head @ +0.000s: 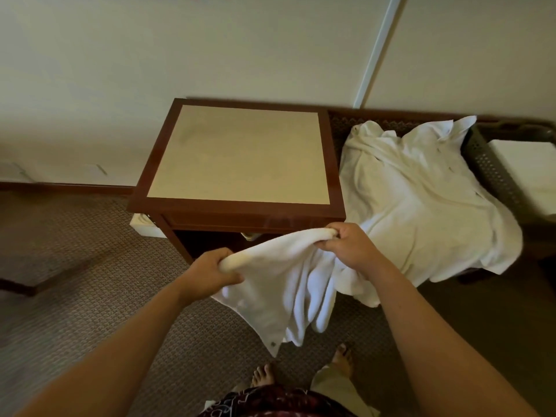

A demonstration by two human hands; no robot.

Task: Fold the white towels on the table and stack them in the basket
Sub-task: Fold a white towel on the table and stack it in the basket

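White towel [282,278] hangs in the air in front of the worktop [240,155], above the carpet [90,296]. The left hand [210,270] grips one end of its top edge and the right hand [350,243] grips the other, fingers curled tight round the cloth. More towels [421,200] lie in a heap to the right. Beside them stands the basket [487,167], with a folded towel [529,167] inside.
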